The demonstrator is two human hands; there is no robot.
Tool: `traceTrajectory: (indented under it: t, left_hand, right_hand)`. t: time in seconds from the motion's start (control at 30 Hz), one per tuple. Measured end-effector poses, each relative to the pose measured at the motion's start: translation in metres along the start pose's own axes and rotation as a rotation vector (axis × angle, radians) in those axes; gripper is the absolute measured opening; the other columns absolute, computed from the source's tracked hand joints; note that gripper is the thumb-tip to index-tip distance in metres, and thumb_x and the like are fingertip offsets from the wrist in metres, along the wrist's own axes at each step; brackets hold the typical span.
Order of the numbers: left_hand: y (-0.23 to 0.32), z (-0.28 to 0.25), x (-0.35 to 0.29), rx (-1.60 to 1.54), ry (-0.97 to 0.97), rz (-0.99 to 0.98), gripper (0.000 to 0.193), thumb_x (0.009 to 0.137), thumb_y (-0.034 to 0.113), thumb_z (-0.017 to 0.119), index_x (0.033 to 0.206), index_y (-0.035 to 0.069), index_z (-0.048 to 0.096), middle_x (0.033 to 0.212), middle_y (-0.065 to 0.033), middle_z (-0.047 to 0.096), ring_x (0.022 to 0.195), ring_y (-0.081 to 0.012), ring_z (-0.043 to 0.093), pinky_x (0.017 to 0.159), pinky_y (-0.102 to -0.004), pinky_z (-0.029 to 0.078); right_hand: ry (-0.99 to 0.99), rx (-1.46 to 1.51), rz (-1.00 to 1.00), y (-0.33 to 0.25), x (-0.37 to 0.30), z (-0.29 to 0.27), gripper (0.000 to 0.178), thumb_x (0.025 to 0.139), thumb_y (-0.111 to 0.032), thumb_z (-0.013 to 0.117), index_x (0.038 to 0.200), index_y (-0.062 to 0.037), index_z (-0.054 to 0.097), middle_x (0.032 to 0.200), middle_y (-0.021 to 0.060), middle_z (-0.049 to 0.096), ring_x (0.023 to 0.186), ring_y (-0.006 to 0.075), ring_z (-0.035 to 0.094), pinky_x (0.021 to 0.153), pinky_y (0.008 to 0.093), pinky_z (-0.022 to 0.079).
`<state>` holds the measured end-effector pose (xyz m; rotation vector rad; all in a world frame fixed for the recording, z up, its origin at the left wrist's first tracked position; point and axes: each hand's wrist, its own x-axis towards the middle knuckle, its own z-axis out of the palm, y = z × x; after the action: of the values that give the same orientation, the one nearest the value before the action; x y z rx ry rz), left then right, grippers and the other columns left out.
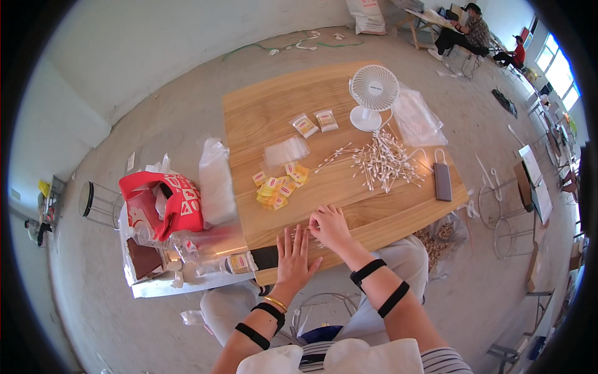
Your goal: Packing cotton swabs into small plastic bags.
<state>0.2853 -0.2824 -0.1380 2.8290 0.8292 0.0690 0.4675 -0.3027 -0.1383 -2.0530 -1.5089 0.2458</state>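
Observation:
Near the table's front edge my left hand [295,258] lies flat with its fingers stretched out, beside a dark strip [266,257]. My right hand [331,227] is just right of it, fingers curled in a pinch at a few thin cotton swabs [316,244]; the fingertips partly hide them. A large loose heap of cotton swabs [387,161] lies farther back to the right. Ahead and left are scattered yellow paper cards [274,192] and a stack of clear small bags [286,152]. Two filled packs of swabs [304,125] lie behind them, and another filled pack [238,263] is left of my left hand.
A white desk fan [374,87] stands at the back right, with clear plastic bags [418,117] beside it. A grey power bank [442,181] lies near the right edge. Left of the wooden table [261,100] sit a red bag [184,206] and a white plastic bundle [216,181]. People sit far right.

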Motion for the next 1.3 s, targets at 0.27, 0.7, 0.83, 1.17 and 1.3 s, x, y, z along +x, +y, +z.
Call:
traceTrajectory:
  t: [0.27, 0.7, 0.83, 1.17, 1.3]
  left_hand:
    - [-0.003, 0.004, -0.002, -0.058, 0.021, -0.008, 0.089, 0.095, 0.055, 0.052, 0.158, 0.0, 0.021, 0.166, -0.0193, 0.016, 0.154, -0.0409, 0.01, 0.123, -0.0591, 0.007]
    - [-0.032, 0.0, -0.013, -0.021, 0.028, -0.179, 0.091, 0.099, 0.064, 0.037, 0.158, -0.003, 0.019, 0.167, -0.0194, 0.015, 0.156, -0.0322, 0.01, 0.123, -0.0573, 0.001]
    - [-0.023, 0.002, -0.013, -0.017, 0.023, -0.16, 0.094, 0.098, 0.068, 0.034, 0.157, -0.004, 0.02, 0.166, -0.0196, 0.016, 0.156, -0.0322, 0.01, 0.123, -0.0567, 0.002]
    - [-0.006, 0.015, -0.003, -0.035, 0.106, -0.217, 0.096, 0.098, 0.069, 0.028, 0.155, -0.009, 0.023, 0.165, -0.0242, 0.016, 0.155, -0.0358, 0.009, 0.123, -0.0575, 0.002]
    - [-0.009, 0.014, -0.004, -0.066, 0.109, -0.216, 0.094, 0.099, 0.067, 0.027, 0.155, -0.009, 0.023, 0.164, -0.0261, 0.015, 0.155, -0.0368, 0.009, 0.123, -0.0584, 0.002]
  right_hand:
    - [0.163, -0.219, 0.173, 0.059, 0.0, -0.06, 0.022, 0.086, -0.025, 0.068, 0.1, -0.0079, 0.066, 0.107, 0.0136, 0.063, 0.107, 0.0356, 0.056, 0.094, 0.049, 0.044]
    - [-0.245, -0.259, -0.163, -0.014, -0.052, -0.021, 0.097, 0.085, -0.047, 0.07, 0.158, -0.0043, 0.024, 0.163, 0.0175, 0.023, 0.153, 0.0329, 0.019, 0.125, 0.0508, 0.016]
    - [-0.258, -0.246, -0.191, -0.013, -0.059, -0.019, 0.09, 0.086, -0.048, 0.068, 0.154, -0.0032, 0.032, 0.161, 0.0168, 0.029, 0.152, 0.0313, 0.023, 0.124, 0.0509, 0.017]
    - [-0.13, -0.174, -0.168, -0.016, -0.069, 0.008, 0.086, 0.088, -0.04, 0.06, 0.154, 0.0043, 0.026, 0.161, 0.0302, 0.022, 0.151, 0.0424, 0.02, 0.124, 0.0517, 0.016]
    - [-0.118, -0.233, -0.192, -0.02, -0.069, 0.017, 0.083, 0.089, -0.039, 0.056, 0.154, 0.0043, 0.026, 0.161, 0.0304, 0.022, 0.151, 0.0427, 0.02, 0.124, 0.0515, 0.016]
